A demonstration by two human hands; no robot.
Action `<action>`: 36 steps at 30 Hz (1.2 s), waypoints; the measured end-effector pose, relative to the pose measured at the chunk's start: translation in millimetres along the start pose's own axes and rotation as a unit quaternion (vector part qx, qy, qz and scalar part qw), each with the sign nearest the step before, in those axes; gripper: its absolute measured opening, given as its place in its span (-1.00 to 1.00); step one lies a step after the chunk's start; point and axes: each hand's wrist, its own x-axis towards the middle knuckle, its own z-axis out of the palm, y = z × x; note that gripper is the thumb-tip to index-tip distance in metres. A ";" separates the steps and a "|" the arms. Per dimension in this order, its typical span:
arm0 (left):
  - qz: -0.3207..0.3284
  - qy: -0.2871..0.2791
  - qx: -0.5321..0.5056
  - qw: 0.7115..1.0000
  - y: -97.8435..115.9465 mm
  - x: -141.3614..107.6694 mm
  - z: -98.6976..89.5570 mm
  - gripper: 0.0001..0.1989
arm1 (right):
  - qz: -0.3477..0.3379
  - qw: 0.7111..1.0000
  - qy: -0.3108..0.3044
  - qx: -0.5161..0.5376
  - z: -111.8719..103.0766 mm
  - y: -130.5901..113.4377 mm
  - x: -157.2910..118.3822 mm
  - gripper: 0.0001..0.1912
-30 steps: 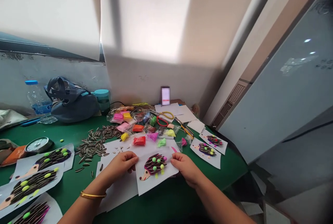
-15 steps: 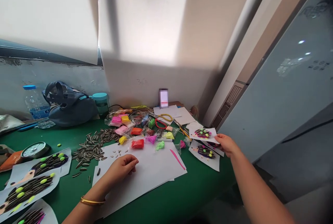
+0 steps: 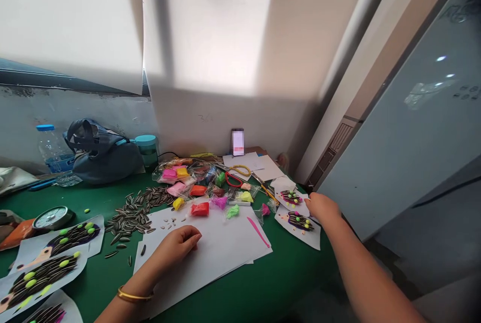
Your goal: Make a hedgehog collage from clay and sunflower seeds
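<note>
My left hand [image 3: 178, 248], a gold bangle on its wrist, rests loosely curled over the white paper sheets [image 3: 225, 248]; nothing shows in its fingers. At the table's right side, the closed fingers of my right hand [image 3: 323, 207] pinch the right edge of a hedgehog picture card [image 3: 281, 195] decorated with dark seeds and coloured dots. Just below it lies another hedgehog card [image 3: 298, 233], partly overlapped. A pink clay strip [image 3: 258, 232] is on the paper's right part. Small pale seeds [image 3: 171, 224] lie beyond my left hand.
Striped sunflower seeds [image 3: 137, 210] are heaped left of the paper. Bagged coloured clay [image 3: 199, 209] and red-handled scissors [image 3: 233, 179] lie behind it. More hedgehog cards [image 3: 80, 268] cover the left front. A phone [image 3: 238, 142], a bag [image 3: 105, 157] and a bottle [image 3: 50, 147] stand at the back.
My right hand has lowered the hedgehog card onto the right side of the table, by the other card. My left hand stays curled on the paper.
</note>
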 end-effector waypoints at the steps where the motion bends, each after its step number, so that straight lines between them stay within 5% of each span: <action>1: 0.006 0.003 0.009 1.000 -2.1 1.0 1.3 -0.63 | -0.011 1.000 0.012 -0.017 -1.8 -3.6 -7.0 -0.75; 7: 0.093 0.068 0.065 0.991 -10.0 5.0 13.3 -0.68 | -0.219 0.975 -0.007 -0.019 16.3 -46.9 -61.4 -0.66; 10: 0.182 0.069 0.106 0.975 -10.0 2.2 19.8 -0.73 | -0.396 0.917 -0.009 -0.046 37.4 -70.0 -80.9 -0.51; 16: 0.240 0.036 0.222 0.944 -3.6 -6.6 29.2 -0.65 | -0.383 0.917 0.036 -0.108 55.5 -101.8 -78.0 -0.82; 22: 0.257 0.010 0.295 0.920 -1.9 -9.6 29.8 -0.58 | -0.346 0.930 0.061 -0.105 56.8 -119.1 -63.9 -0.85; 27: 0.265 0.017 0.309 0.913 5.2 -16.7 31.9 -0.61 | -0.358 0.927 0.090 -0.066 55.4 -123.3 -82.3 -0.73; 29: 0.262 0.030 0.313 0.912 6.2 -19.9 37.1 -0.62 | -0.422 0.904 0.069 -0.007 59.0 -124.0 -98.3 -0.73; 33: 0.237 0.052 0.337 0.910 -2.2 -23.5 50.0 -0.56 | -0.624 0.772 -0.075 0.093 77.9 -125.0 -128.1 -0.63; 36: 0.240 0.061 0.337 0.908 -11.6 -24.8 56.2 -0.48 | -0.651 0.747 -0.103 0.091 91.2 -131.4 -132.0 -0.55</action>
